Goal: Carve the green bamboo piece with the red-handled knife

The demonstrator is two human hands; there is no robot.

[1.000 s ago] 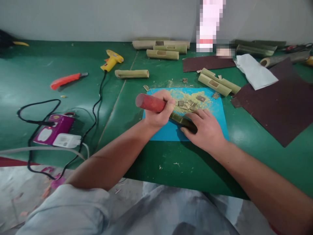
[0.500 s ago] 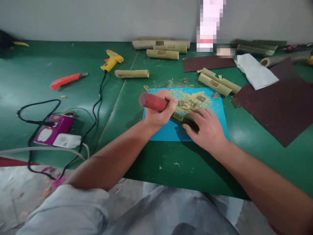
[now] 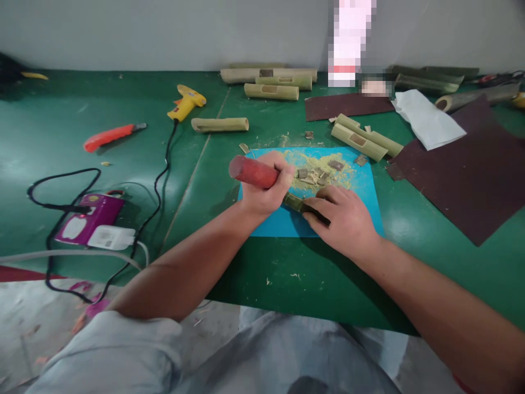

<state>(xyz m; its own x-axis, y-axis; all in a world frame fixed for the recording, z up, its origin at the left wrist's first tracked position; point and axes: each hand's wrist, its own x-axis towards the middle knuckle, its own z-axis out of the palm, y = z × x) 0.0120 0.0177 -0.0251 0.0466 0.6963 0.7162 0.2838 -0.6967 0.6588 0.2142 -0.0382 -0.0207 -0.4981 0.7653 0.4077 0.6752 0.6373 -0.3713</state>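
My left hand [image 3: 266, 183] is closed around a thick red cylinder [image 3: 252, 171] with a blunt round end, perhaps a handle. Whatever lies at its other end is hidden by the fingers. Beside that fist a dark green bamboo tube [image 3: 293, 202] shows, slanting down to the right over a blue sheet [image 3: 262, 227]. The fingers of my right hand [image 3: 342, 213] are closed on the tube's right part. Just beyond both hands, yellowish shavings [image 3: 320, 164] and several brown bamboo chips [image 3: 336, 165] lie scattered on the sheet.
Bamboo tubes with cut windows [image 3: 273, 91] lie behind. To the left are a yellow glue gun [image 3: 186, 104], a red-handled cutter [image 3: 110, 138] and a purple power strip [image 3: 92, 216] with cords. Brown sheets [image 3: 463, 175] and white paper [image 3: 430, 120] lie right on the green table [image 3: 307, 273].
My right hand has slid slightly left along the bamboo tube, its fingers drawn closer around it. My left hand with the red cylinder has shifted a little left.
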